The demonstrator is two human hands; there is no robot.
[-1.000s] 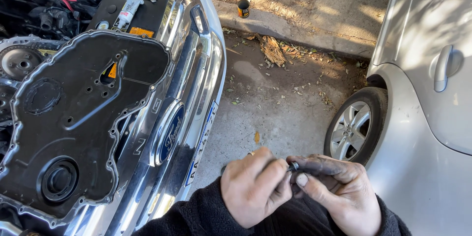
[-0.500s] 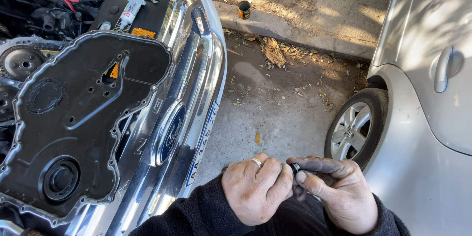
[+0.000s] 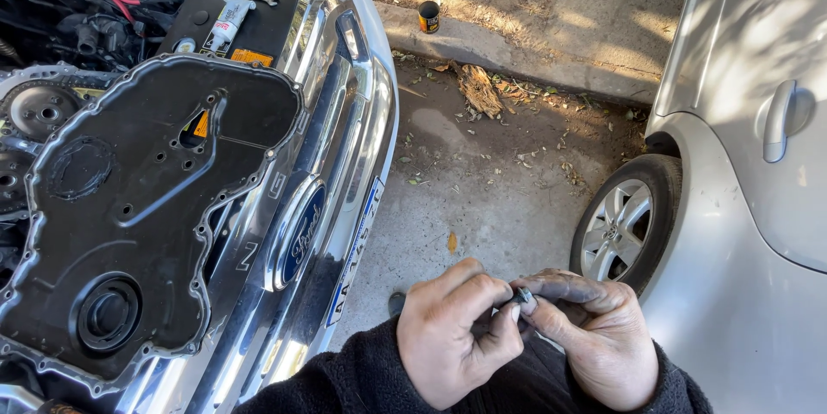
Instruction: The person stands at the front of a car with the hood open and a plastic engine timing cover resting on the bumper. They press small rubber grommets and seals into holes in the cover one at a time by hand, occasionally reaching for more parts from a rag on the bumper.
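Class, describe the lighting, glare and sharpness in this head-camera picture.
Head view: dappled sunlight and leaf shadows on the curb and silver car; bright glare on the chrome grille; both hands, left hand and right hand, in shade yet sharp.

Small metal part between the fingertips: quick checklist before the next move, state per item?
1. Small metal part pinched by both hands: ok.
2. Left hand fingertips on it: ok.
3. Right hand fingertips on it: ok.
4. Part type and thread condition: cannot tell, too small.
5. Black cover resting on the engine bay: ok, lying flat.
6. Right hand clean: not ok, dark grime on the fingers.
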